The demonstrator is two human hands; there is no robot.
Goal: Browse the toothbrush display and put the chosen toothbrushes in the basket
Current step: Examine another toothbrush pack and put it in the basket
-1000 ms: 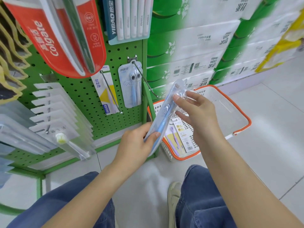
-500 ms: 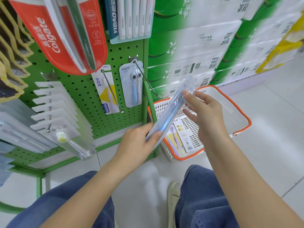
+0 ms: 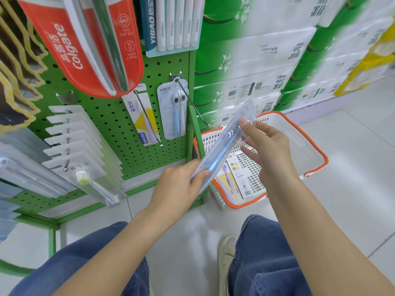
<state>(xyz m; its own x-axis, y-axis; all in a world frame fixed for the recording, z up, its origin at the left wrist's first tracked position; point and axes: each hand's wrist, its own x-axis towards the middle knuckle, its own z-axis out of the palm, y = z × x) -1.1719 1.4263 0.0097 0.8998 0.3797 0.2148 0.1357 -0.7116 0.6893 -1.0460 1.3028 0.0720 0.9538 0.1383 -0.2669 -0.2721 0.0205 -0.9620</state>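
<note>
A clear blister pack with blue toothbrushes (image 3: 222,146) is held slanted between both hands, above the near left rim of the basket. My left hand (image 3: 179,184) grips its lower end, thumb on top. My right hand (image 3: 267,146) pinches its upper end with thumb and fingers. The white basket with an orange rim (image 3: 316,161) stands on the floor to the right of the green pegboard display (image 3: 119,116). In the basket lies a pack of purple toothbrushes (image 3: 228,184) with a yellow card.
Packs hang on pegs: a red Colgate pack (image 3: 85,43), a Yibao pack (image 3: 173,22), a blue twin pack (image 3: 175,112) and a yellow-marked pack (image 3: 143,122). An empty metal hook (image 3: 196,105) juts out. Stacked tissue packs (image 3: 267,60) line the back. My knees are below.
Both hands have carried the blue pack slightly right and up, toward the basket. Its upper end tilted further right. The grips are unchanged.
</note>
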